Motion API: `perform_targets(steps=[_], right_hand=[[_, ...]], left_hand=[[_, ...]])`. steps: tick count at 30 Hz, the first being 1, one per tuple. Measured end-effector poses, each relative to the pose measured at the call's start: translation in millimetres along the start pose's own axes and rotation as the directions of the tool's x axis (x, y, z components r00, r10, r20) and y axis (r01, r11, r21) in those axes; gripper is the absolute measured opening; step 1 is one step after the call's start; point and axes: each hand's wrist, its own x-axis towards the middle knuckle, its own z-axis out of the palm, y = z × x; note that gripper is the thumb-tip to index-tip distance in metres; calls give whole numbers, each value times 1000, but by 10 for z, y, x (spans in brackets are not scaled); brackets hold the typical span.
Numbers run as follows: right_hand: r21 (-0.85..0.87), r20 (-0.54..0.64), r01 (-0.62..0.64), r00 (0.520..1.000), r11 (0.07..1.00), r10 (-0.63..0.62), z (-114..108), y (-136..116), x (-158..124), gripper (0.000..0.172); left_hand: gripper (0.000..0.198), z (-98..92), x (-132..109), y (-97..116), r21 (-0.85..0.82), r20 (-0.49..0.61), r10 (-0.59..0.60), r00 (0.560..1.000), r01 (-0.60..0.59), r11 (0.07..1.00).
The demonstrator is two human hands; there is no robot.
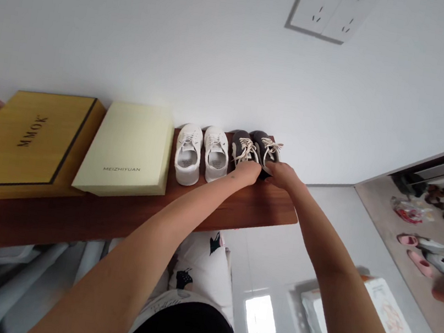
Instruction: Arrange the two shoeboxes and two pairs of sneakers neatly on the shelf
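Note:
Two dark shoes with cream laces stand side by side at the right end of a brown wooden shelf (257,208). My left hand (248,170) is at the heel of the left dark shoe (243,143), its fingers closed round it. At the heel of the right dark shoe (264,146), my right hand (281,174) has its fingers closed on the rim. A pair of white shoes (186,169) (215,172) stands just left of them, toes to the wall.
Left of the white shoes lie a cream box (133,147) and a yellow box (30,138). Wall sockets (329,10) are above. A white bag (204,269) is under the shelf. More shoes (439,260) lie on a mat at the right.

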Motion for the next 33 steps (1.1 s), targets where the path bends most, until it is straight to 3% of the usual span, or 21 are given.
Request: perform_targets(steps=[6, 8, 10, 12, 13, 15, 17, 18, 19, 21, 22, 23, 25, 26, 27, 29, 30, 31, 32, 33], right_hand=[[24, -15, -10, 1000, 1000, 10, -2, -39, 39, 40], [54, -67, -40, 997, 998, 44, -1, -86, -9, 41], [120, -185, -91, 976, 989, 113, 23, -175, -141, 47], [231, -333, -135, 920, 963, 209, 104, -329, -370, 53], [296, -392, -145, 883, 944, 259, 176, -437, -517, 54], [429, -431, -204, 810, 880, 398, 379, -719, -850, 52], [566, -380, -246, 769, 787, 514, 629, -1088, -1195, 52], [624, -326, -261, 770, 737, 549, 753, -1296, -1354, 52], [662, -254, -254, 809, 705, 530, 865, -1513, -1496, 52], [716, -117, -171, 927, 677, 357, 1029, -1937, -1710, 51], [749, -66, -76, 980, 658, 188, 1072, -2128, -1777, 50], [768, -17, 12, 1000, 640, 2, 1085, -2297, -1817, 48], [751, 101, 126, 948, 648, -301, 1020, -2558, -1818, 44], [712, 173, 149, 910, 687, -377, 944, -2654, -1785, 42], [659, 233, 165, 883, 734, -408, 842, -2731, -1733, 41], [570, 251, 210, 877, 794, -411, 584, -2853, -1589, 41], [553, 206, 253, 882, 794, -425, 440, -2908, -1503, 41], [547, 143, 305, 884, 779, -446, 295, -2967, -1415, 41], [544, 78, 356, 881, 760, -467, 158, -3031, -1329, 40], [540, 24, 399, 873, 741, -488, 33, -3103, -1249, 39]], left_hand=[[35, -6, -46, 47, 51, -51, 1, 999, 1, 999], [37, 19, -143, 95, 69, -127, 2, 992, 7, 998], [41, 104, -355, 120, 72, -270, 44, 962, -25, 997], [45, 284, -713, 79, 38, -414, 124, 902, -119, 992], [42, 413, -945, 25, -8, -429, 162, 889, -183, 983], [35, 733, -1489, -152, -135, -366, 204, 908, -269, 954], [31, 1080, -2085, -404, -290, -224, 147, 963, -210, 934], [29, 1240, -2378, -546, -351, -136, 83, 987, -126, 928], [28, 1383, -2656, -691, -396, -56, 4, 998, -26, 918], [27, 1602, -3135, -961, -442, 27, -226, 974, 214, 871], [26, 1676, -3327, -1077, -470, 56, -309, 949, 298, 831], [25, 1726, -3482, -1175, -511, 62, -403, 913, 376, 773], [28, 1755, -3689, -1324, -630, 14, -600, 799, 473, 615], [30, 1733, -3746, -1383, -710, -28, -707, 707, 484, 511], [30, 1684, -3778, -1442, -801, -69, -808, 585, 450, 395], [24, 1503, -3795, -1597, -963, -95, -953, 289, 217, 161], [20, 1371, -3795, -1709, -997, -58, -985, 164, 41, 66], [16, 1216, -3797, -1849, -989, -1, -998, 68, -146, -9], [16, 1041, -3805, -2020, -953, 48, -998, 44, -297, -59], [18, 856, -3817, -2217, -912, 87, -995, 49, -398, -99]])
